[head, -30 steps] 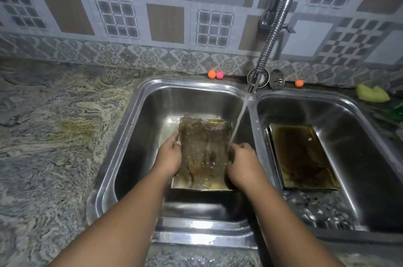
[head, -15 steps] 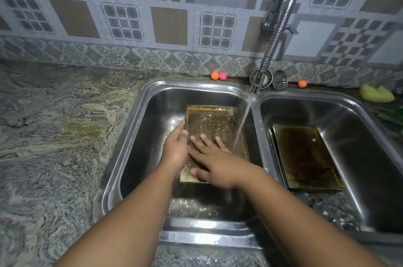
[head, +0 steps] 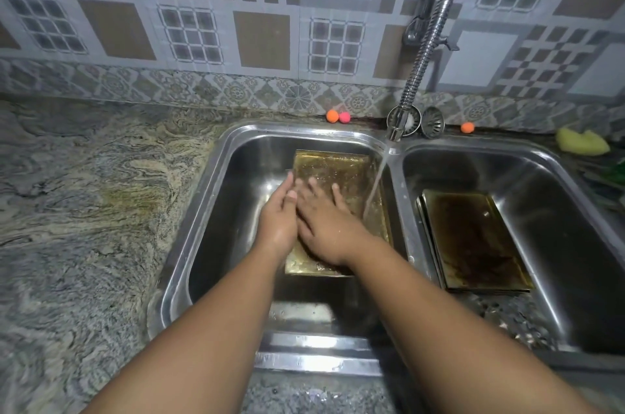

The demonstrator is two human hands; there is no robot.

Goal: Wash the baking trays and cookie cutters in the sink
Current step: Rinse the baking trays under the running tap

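Note:
A greasy golden baking tray (head: 341, 173) lies tilted in the left sink basin (head: 233, 210), with tap water (head: 375, 183) running onto its right side. My left hand (head: 279, 217) holds the tray's left edge, thumb on top. My right hand (head: 324, 220) lies flat on the tray's surface with fingers spread, covering its lower middle. A second, darker stained tray (head: 473, 241) rests in the right basin (head: 575, 210). No cookie cutters are visible.
The flexible metal faucet (head: 422, 55) hangs over the divider between basins. Small orange and pink balls (head: 338, 116) and a drain strainer (head: 433, 122) sit at the back ledge. A yellow sponge (head: 581, 142) lies far right. Granite counter (head: 84, 210) spreads to the left.
My right hand left the tray's right edge and moved onto its surface, fingers spread, sliding left toward my left hand. The tray has tipped further back; my left hand kept its hold.

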